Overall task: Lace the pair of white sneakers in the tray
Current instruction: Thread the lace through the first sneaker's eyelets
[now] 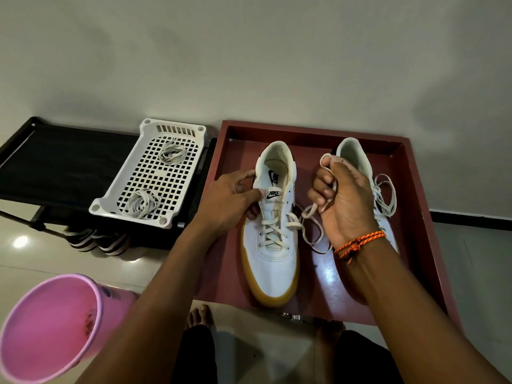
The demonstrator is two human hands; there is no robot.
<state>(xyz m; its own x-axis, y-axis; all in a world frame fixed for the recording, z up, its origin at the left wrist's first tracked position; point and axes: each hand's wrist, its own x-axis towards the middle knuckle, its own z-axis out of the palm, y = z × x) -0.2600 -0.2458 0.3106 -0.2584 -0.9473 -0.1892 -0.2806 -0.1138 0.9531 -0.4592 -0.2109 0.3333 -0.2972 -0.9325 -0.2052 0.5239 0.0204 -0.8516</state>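
Half the right sneaker hides behind the right hand.

A plain grey wall meets glossy pale floor tiles; a black low rack stands against the wall.

White perforated basket holding 2 coiled lace bundles, atop black rack; pink bucket near left
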